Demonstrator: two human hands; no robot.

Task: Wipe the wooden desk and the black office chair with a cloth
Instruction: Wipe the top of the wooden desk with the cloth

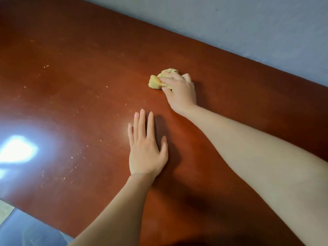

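Fingers of right hand curl over crumpled yellow cloth | cloth on wooden desk near far edge, bunched, no clear long axis | left hand flat, fingers straight, pressing desk | pale specks scattered left.

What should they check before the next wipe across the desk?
1. Cloth in hand: ok. The right hand grips the bunched yellow cloth.
2. Cloth touching the wooden desk: ok.
3. Left hand steadying: ok, flat on the desk with straight fingers.
4. Crumbs left to wipe: not ok. Pale specks dot the desk on the left side.
5. Path to the specks: ok, nothing stands between.
6. Black office chair ready: cannot tell, it is out of view.
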